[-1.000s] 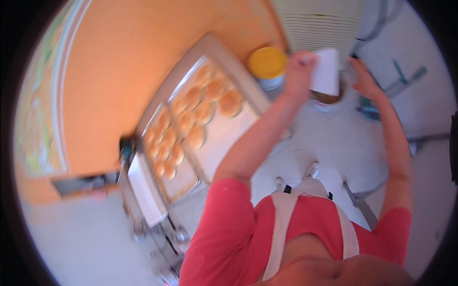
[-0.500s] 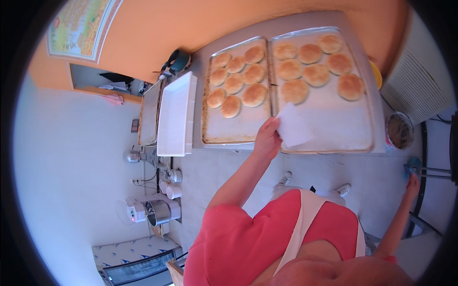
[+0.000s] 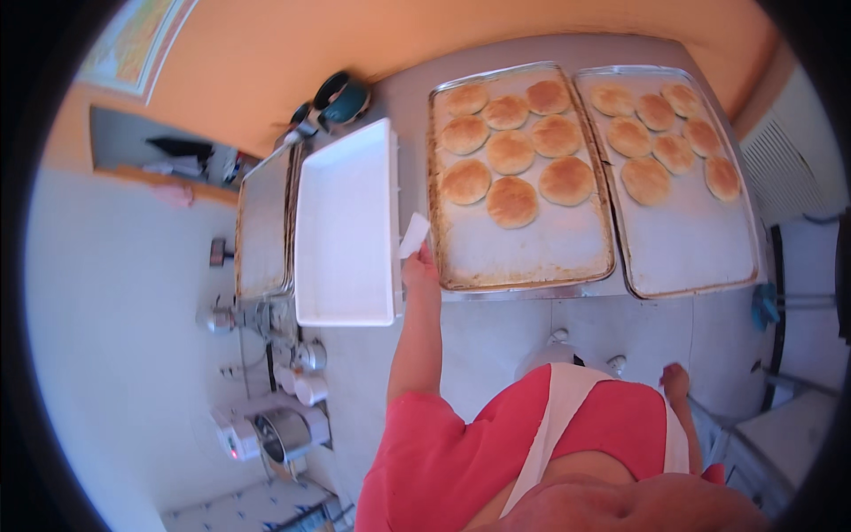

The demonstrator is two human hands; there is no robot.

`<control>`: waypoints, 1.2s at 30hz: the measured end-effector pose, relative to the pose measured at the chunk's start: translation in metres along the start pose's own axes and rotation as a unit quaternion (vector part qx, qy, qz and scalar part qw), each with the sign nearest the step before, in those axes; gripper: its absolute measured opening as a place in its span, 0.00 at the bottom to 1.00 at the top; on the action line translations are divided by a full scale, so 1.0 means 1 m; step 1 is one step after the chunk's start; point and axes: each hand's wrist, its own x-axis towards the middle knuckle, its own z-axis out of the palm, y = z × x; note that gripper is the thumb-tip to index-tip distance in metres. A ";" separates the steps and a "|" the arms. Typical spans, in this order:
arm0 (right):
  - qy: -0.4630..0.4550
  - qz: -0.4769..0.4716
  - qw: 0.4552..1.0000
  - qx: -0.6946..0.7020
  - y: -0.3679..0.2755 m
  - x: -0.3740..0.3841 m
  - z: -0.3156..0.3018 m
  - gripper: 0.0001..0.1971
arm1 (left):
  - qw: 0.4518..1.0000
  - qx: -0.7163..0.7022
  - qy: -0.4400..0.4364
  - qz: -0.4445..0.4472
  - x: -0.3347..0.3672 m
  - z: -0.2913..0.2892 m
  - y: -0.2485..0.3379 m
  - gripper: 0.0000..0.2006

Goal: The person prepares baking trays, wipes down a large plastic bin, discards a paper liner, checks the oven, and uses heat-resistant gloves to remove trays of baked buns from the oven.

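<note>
My left hand point(image 3: 420, 269) is closed on the edge of a thin white sheet point(image 3: 414, 236), paper or plastic; I cannot tell which. It is between a deep white plastic bin point(image 3: 347, 301) on the left and a baking tray point(image 3: 523, 257) on the right. Several round golden-brown flatbreads point(image 3: 510, 152) sit in the far part of that tray. A second baking tray point(image 3: 691, 257) alongside carries several more flatbreads point(image 3: 645, 181). Low at my right side, my right hand point(image 3: 675, 381) has its fingers curled in, and nothing shows in it.
Left of the bin lies a stack of metal trays point(image 3: 264, 230). A dark green pot point(image 3: 342, 97) stands behind the bin. A dough mixer point(image 3: 282, 433) and white buckets point(image 3: 310, 390) are on the floor at left. A blue item point(image 3: 765, 306) hangs at the right.
My left hand has moved left with the white sheet, from the right tray to beside the bin. My right hand has moved away from the blue item, inward and down. The view has shifted left.
</note>
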 end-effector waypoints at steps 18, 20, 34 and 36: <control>0.040 -0.259 0.568 0.780 -0.112 -0.139 -0.050 0.27 | 0.263 0.283 -0.855 0.345 -0.421 -0.004 -0.177 0.32; 0.255 -0.330 0.733 0.537 -0.094 -0.185 -0.080 0.29 | 0.282 0.277 -0.915 -0.080 -0.455 -0.022 -0.202 0.35; 0.676 0.113 0.703 -0.190 0.206 -0.543 -0.226 0.19 | 0.107 0.260 -0.870 -0.405 -0.653 -0.121 -0.147 0.28; 0.708 0.102 0.691 -0.105 0.191 -0.583 -0.300 0.17 | 0.146 0.280 -0.869 -0.382 -0.651 -0.110 -0.147 0.26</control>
